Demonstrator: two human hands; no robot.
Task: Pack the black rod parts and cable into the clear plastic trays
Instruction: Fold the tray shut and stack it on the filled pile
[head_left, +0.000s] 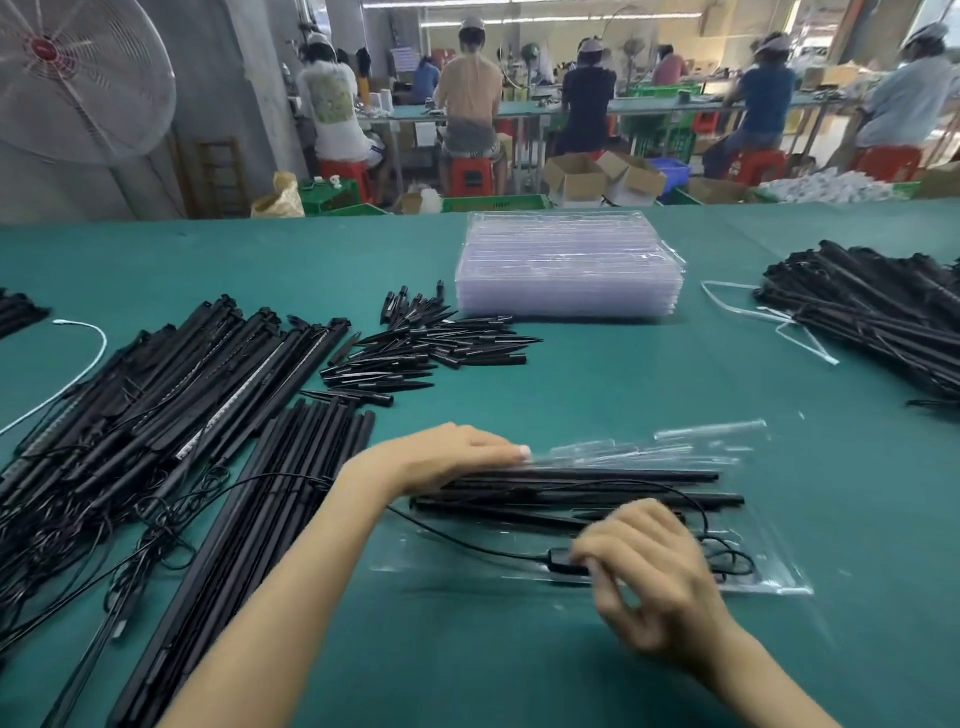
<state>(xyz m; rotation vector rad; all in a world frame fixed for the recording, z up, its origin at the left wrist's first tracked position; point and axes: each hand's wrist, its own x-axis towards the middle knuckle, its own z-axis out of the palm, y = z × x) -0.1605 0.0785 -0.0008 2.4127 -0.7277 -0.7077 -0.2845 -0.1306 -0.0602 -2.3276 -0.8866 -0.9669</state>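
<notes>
A clear plastic tray (769, 577) lies on the green table in front of me, with several long black rods (623, 475) laid along its far half. A black cable (467, 543) runs from the left into the tray to a small black block (561, 562) and loops at the tray's right end. My left hand (447, 454) rests flat on the left ends of the rods, fingers straight. My right hand (649, 571) is blurred, fingers curled, pinching the cable's black block over the tray's near half.
A stack of clear trays (569, 270) stands at the far centre. Black spikes (431, 348) are heaped left of it. Long black rods (291, 493) and rods with tangled cables (145, 395) fill the left. Another rod pile (872, 312) lies at right.
</notes>
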